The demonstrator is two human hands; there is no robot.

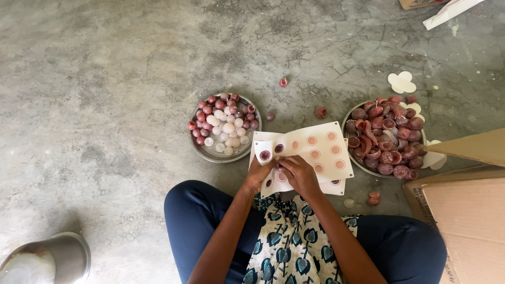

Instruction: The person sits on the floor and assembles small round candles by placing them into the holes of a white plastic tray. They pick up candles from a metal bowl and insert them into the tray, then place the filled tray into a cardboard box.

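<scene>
I sit on a concrete floor with a white sheet (315, 150) dotted with round reddish stickers in front of my knees. My left hand (259, 172) pinches the sheet's near left edge. My right hand (298, 173) rests on the sheet beside it, fingers curled at one round spot. A metal bowl (247, 150) of small pink, maroon and white balls stands to the left of the sheet. A second metal bowl (351, 158) to the right is piled with dark red cup-shaped pieces.
Cardboard boxes (468, 210) crowd the right edge. A metal pot (58, 257) stands at the lower left. Loose red pieces (321, 112) and white flower-shaped cutouts (402, 82) lie on the floor beyond the bowls.
</scene>
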